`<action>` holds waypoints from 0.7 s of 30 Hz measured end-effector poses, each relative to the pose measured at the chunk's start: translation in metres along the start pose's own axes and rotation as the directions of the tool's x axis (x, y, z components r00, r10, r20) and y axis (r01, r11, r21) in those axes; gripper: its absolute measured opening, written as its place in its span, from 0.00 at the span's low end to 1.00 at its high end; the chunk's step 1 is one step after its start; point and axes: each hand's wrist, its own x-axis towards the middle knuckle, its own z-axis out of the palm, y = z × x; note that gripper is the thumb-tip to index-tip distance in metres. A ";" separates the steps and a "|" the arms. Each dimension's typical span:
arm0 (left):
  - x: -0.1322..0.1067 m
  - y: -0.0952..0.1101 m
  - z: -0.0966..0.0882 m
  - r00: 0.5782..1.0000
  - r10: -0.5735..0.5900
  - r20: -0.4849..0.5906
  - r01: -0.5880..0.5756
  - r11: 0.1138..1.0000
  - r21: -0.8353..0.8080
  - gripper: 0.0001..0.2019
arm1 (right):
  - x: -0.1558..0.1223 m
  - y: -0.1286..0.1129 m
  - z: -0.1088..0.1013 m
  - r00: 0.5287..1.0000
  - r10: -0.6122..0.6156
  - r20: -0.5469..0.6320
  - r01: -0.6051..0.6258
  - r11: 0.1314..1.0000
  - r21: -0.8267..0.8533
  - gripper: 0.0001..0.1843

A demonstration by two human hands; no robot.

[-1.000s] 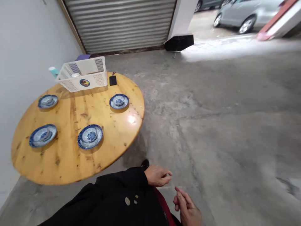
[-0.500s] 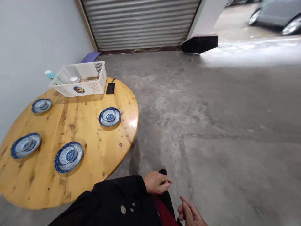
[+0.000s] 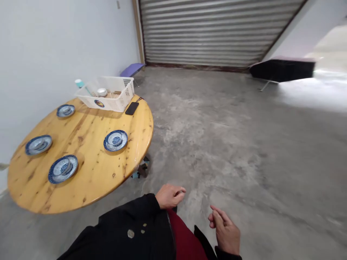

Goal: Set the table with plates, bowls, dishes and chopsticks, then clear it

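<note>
My left hand (image 3: 170, 196) is in front of my body, past the near edge of the round wooden table (image 3: 93, 155). Its fingers are loosely bent, with a small gap between thumb and forefinger, and nothing shows in it. My right hand (image 3: 225, 231) hangs lower and to the right, over the floor. Its forefinger points out, the other fingers curl, and it looks bare. Neither hand touches the table. Nearest to them on the tabletop are a blue-and-white plate (image 3: 124, 144) with a small bowl on it and a second such plate (image 3: 52, 177), also bearing a bowl.
More plates with bowls, such as the far-left plate (image 3: 72, 109), sit on the table. A white plastic basket (image 3: 115, 104) holds a white round item and sticks; a black phone (image 3: 132, 108) lies beside it. Beyond are a purple folding piece (image 3: 132, 69), a shutter (image 3: 200, 36) and a black panel (image 3: 284, 70).
The view has swung left and the table now appears lower and smaller, with a stool-like item showing beneath its edge. Both hands sit higher in view, still with nothing seen in them.
</note>
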 end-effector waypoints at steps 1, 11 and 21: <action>0.006 0.004 0.001 1.000 -0.014 0.010 0.014 1.000 -0.001 0.18 | 0.014 -0.001 -0.005 1.000 0.003 0.010 -0.003 1.000 -0.009 0.33; 0.088 -0.003 -0.025 0.984 -0.173 -0.052 0.173 0.985 -0.003 0.17 | 0.112 -0.035 0.041 0.950 0.020 0.312 -0.020 1.000 -0.003 0.37; 0.215 -0.026 -0.110 0.973 -0.061 -0.222 0.038 0.994 -0.104 0.17 | 0.252 -0.124 0.055 0.966 -0.045 0.256 0.114 0.959 -0.259 0.34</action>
